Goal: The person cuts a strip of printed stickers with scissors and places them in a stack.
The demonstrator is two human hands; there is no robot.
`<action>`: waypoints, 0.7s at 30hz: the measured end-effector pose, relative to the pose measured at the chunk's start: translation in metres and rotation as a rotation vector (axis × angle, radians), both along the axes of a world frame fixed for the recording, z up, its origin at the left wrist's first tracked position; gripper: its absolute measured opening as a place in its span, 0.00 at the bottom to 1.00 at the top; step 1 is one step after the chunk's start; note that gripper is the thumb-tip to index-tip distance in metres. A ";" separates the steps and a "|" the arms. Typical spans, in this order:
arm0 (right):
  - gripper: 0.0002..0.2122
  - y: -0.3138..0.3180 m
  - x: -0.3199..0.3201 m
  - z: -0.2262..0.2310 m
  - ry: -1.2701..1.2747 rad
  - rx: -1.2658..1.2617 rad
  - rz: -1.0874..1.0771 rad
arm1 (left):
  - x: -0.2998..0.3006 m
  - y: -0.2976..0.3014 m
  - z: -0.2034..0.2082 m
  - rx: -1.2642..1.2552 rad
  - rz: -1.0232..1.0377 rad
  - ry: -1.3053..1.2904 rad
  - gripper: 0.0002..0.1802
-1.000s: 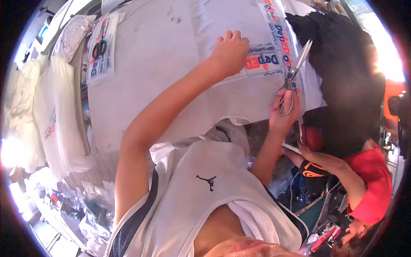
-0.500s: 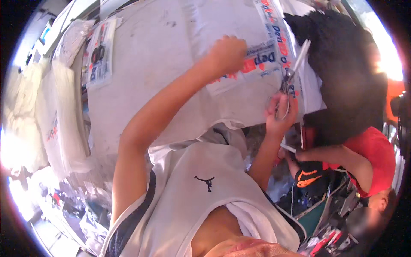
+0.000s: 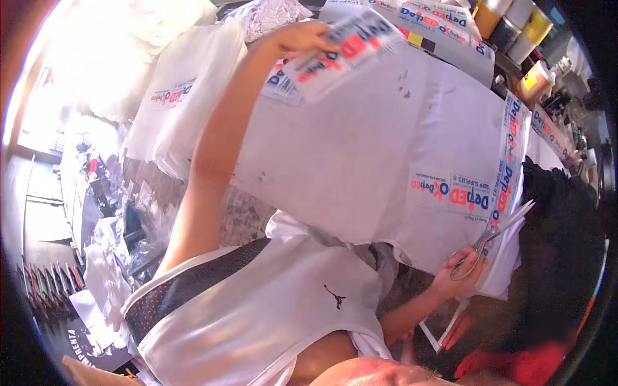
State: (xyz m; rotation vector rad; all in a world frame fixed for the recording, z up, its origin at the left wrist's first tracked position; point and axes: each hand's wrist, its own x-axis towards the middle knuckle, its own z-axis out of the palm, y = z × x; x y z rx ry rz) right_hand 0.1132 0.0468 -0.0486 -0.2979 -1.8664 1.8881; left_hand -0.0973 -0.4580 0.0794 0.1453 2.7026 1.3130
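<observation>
My left hand [image 3: 304,38] is raised at the far left of the table, pinching the edge of a cut white sheet with red and blue print [image 3: 347,55]. That sheet hangs over a similar printed piece [image 3: 280,85], which it partly covers. Near the front right edge, my right hand [image 3: 460,276] has its fingers in the handles of metal scissors [image 3: 490,235]. Their blades point away to the right, beside a strip of printed material. Beneath both hands spreads a large whitish sheet [image 3: 328,151] with a printed block [image 3: 457,193] on its right part.
Stacked whitish printed bags [image 3: 183,96] lie at the left. Several ink containers [image 3: 535,80] stand at the far right. Black fabric [image 3: 553,251] drapes along the right side, near a person's red garment [image 3: 515,363]. Crumpled clear plastic [image 3: 138,231] lies lower left.
My view has turned. My left hand has moved from the sheet's right part to the far left and now carries a printed sheet. The right hand still holds the scissors.
</observation>
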 end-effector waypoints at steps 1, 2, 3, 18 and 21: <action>0.14 0.001 -0.001 -0.003 -0.016 0.048 0.022 | -0.006 -0.033 -0.018 0.276 0.072 -0.111 0.25; 0.14 0.001 -0.001 -0.004 -0.010 0.042 0.026 | -0.016 -0.062 -0.033 0.270 0.075 -0.106 0.25; 0.14 0.001 0.000 -0.005 0.004 0.049 0.058 | -0.021 -0.080 -0.046 0.241 0.133 -0.121 0.24; 0.14 0.004 0.003 -0.001 -0.018 0.028 0.093 | -0.033 -0.059 -0.027 0.341 0.015 -0.098 0.30; 0.15 -0.006 -0.002 0.001 -0.013 -0.002 0.056 | -0.029 -0.116 -0.047 0.358 0.151 -0.145 0.28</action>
